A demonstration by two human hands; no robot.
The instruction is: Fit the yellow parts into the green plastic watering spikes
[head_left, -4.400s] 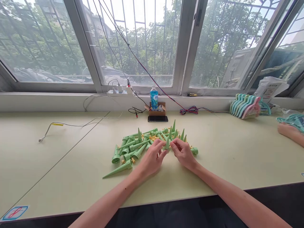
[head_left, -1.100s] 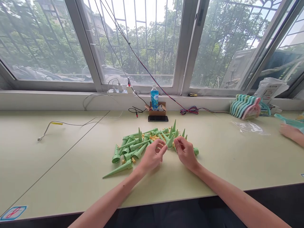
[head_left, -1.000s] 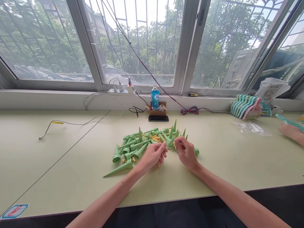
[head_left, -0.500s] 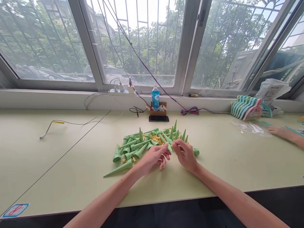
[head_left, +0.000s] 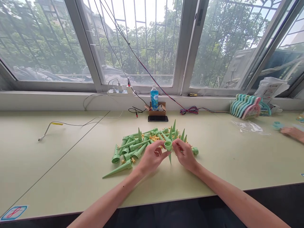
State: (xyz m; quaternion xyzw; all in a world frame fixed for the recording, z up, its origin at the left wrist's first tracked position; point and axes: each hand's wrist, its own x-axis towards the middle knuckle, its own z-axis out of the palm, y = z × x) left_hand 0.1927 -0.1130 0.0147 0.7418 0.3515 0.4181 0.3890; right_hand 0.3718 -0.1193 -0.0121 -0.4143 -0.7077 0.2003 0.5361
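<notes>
My left hand (head_left: 152, 156) grips a green plastic plant watering spike (head_left: 168, 145) between thumb and fingers, its round open cup facing up towards me and its pointed tip hanging down. Close beside the cup, my right hand (head_left: 186, 155) is closed in a pinch at its right side; whatever those fingertips hold is hidden. Just beyond both hands lies a pile of similar green spikes (head_left: 130, 147), some standing upright on their caps. Small yellow tube-like pieces (head_left: 155, 138) are scattered among them. One loose spike (head_left: 118, 169) rests nearest to me on the left.
A black phone (head_left: 158, 118) lies before a small cardboard box (head_left: 162, 112) and a blue bottle (head_left: 154, 98). Cables (head_left: 190, 110) run along the back. Colourful hangers (head_left: 245, 106) and clear plastic bags (head_left: 249, 126) are at right, near another person's hand (head_left: 292, 133).
The watering spike has turned in my left hand, so its cup now faces up and its tip points down. My left fingers have closed around it. My right hand stays pinched.
</notes>
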